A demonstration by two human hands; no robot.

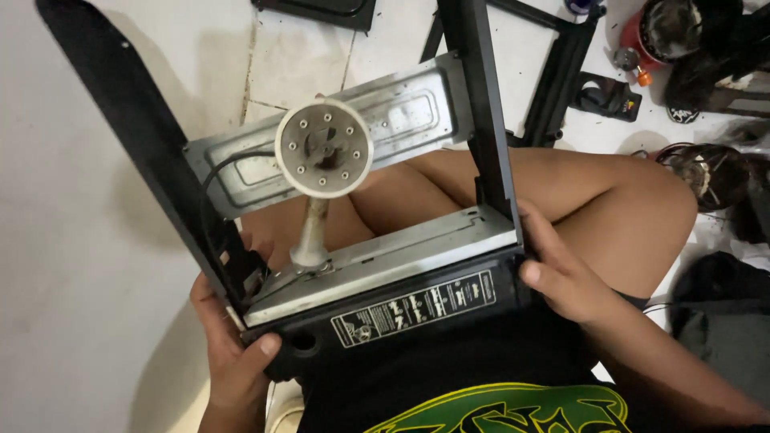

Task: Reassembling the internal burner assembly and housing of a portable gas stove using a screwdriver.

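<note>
Gripping from both ends, the person is holding a stripped portable gas stove chassis [385,273] upright over their lap. At about 8 o'clock, the left hand [233,353] is closing around the chassis's lower left corner, the thumb pressing on the black front panel [401,309] beside a round hole while the fingers are wrapping behind the left side wall [136,136]; the wrist is coming up from below, bent inward. Moving toward the centre, the round burner head [323,147] with its ring of small holes is standing on a pale tube [311,232] that rises from the grey metal base plate [377,265], and a black cable [233,164] is running along the rear metal plate [401,112]. At about 3 o'clock, the right hand [561,273] is clamping the lower right corner, its thumb lying on the panel's end and its fingers curling behind the right upright [485,104]; that forearm is reaching in from the lower right. The chassis's long axis is running left to right, tilted slightly up to the right, squarely between the two hands, each equally close. Bent bare legs are showing through the open frame. On the tiled floor [297,56] at 1 to 2 o'clock, black frame parts [561,72] and round dark items are lying well apart from the stove.
</note>
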